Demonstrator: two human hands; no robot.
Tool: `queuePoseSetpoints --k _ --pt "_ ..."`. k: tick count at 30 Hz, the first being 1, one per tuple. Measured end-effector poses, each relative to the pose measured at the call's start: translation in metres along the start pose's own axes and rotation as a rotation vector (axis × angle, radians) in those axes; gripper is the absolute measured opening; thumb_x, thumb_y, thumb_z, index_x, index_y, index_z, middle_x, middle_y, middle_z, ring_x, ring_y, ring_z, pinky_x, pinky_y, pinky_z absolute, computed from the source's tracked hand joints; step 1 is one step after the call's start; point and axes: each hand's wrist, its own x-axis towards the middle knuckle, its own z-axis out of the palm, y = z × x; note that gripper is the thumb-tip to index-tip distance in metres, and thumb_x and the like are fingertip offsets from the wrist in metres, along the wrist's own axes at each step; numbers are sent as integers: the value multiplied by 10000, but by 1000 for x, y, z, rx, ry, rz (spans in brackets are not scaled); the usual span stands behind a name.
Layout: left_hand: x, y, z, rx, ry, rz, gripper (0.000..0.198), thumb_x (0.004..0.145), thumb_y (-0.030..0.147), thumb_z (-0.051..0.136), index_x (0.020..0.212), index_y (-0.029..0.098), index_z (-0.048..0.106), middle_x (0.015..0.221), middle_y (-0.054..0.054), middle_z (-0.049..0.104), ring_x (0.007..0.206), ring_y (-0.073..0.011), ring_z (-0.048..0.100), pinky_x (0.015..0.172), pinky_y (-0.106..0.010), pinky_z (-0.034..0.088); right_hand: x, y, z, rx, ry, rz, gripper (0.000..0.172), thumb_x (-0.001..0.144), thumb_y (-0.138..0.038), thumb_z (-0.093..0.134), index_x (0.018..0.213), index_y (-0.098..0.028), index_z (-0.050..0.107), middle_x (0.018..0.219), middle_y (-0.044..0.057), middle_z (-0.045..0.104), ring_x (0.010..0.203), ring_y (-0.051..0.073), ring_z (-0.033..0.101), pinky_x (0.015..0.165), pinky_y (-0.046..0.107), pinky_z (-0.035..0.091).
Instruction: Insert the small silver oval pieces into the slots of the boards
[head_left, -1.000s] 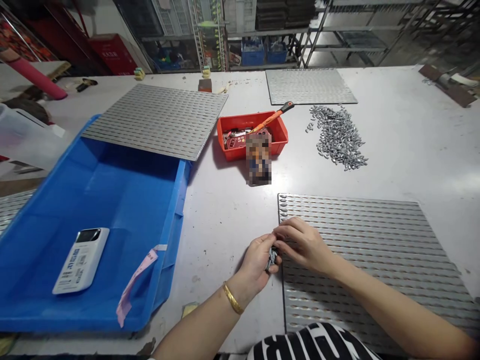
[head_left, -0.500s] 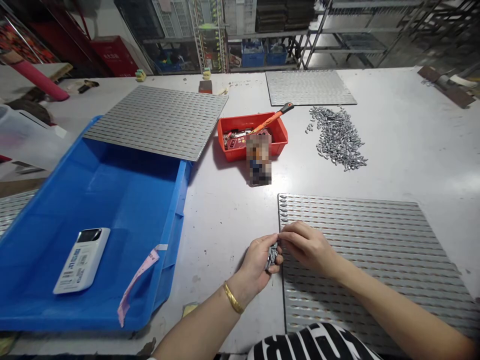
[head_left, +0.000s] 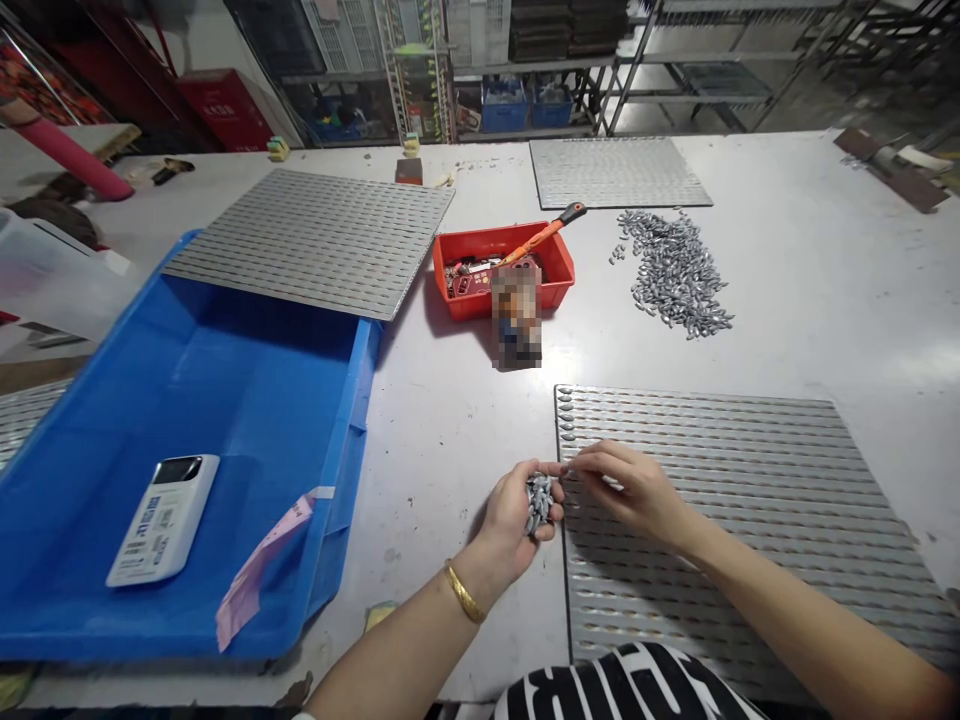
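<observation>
Pretty clearly some workshop: metal racks [head_left: 690, 98] out back, blue bins [head_left: 504, 110] too, scuffed counter [head_left: 435, 440] with ridged plates [head_left: 319, 240] plus heap of metallic bits [head_left: 681, 278].

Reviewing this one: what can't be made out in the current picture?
Head view:
Metal pieces in the left hand: count hidden by overlap.
Whether the right hand holds a piece: too small to tell.
Item before the red box: pixelated.
Left side of blue tray: cut off by picture edge.
</observation>
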Motion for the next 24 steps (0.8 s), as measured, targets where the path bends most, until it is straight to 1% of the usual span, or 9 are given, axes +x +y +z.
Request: queuePoseSetpoints --k 4,9,14,19,22,24 --pt "-2 8 -4 -22 12 27 306 758 317 575 1009 150 626 739 -21 558 512 -71 482 362 -179 205 -5 17 0 -109 61 23 193 925 -165 468 1010 -223 631 898 76 668 807 186 635 673 306 524" --pt "-2 11 -5 -14 30 64 278 745 295 593 997 179 580 754 -26 584 525 -79 500 364 -172 202 -11 32 14 -241 32 -29 229 921 -131 455 1025 -222 636 903 75 674 819 192 623 699 321 528" --pt "-1 9 -3 6 17 63 238 746 336 645 909 181 568 748 -25 581 524 -75 501 365 -164 191 -8 36 21 -378 37 -74 248 911 -97 453 1044 -200 635 928 88 670 868 208 604 722 330 518" --pt "0 8 -3 15 3 44 275 754 383 671 915 172 598 740 -13 553 526 -60 482 367 -156 192 -3 37 21 -476 -13 -81 249 900 -81 449 1003 -198 643 908 85 650 856 208 572 695 317 497" --pt "0 8 -3 14 3 32 269 747 357 679 921 165 605 741 -14 550 531 -60 481 366 -155 193 -2 39 21 -476 -43 -72 231 897 -94 461 980 -199 649 901 86 638 853 210 559 692 316 492" --pt "0 7 -4 13 1 28 254 744 317 676 932 162 606 747 -19 559 534 -62 483 367 -156 195 -1 38 19 -431 -54 -49 228 904 -104 455 979 -200 648 904 87 632 852 210 564 705 322 495"
